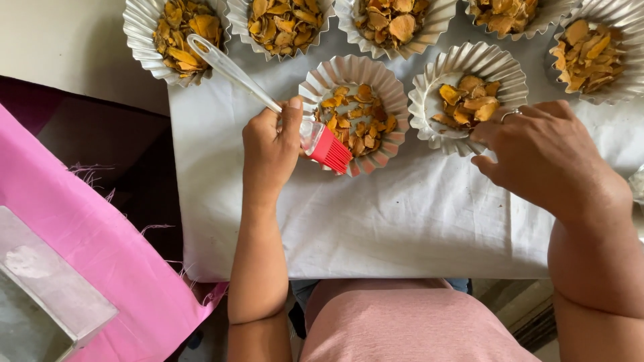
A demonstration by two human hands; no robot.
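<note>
My left hand (270, 147) grips a pastry brush (255, 87) with a clear handle and red silicone bristles. The bristles rest on the near rim of a fluted foil cup (389, 94) holding orange dried slices. My right hand (543, 154), wearing a ring, pinches the near edge of a second foil cup (429, 84) to the right, which holds fewer slices.
Several more fluted foil cups (141, 27) filled with orange slices line the far edge of a white cloth (402, 221). A pink cloth (94, 241) and a metal tray (47, 288) lie at the left.
</note>
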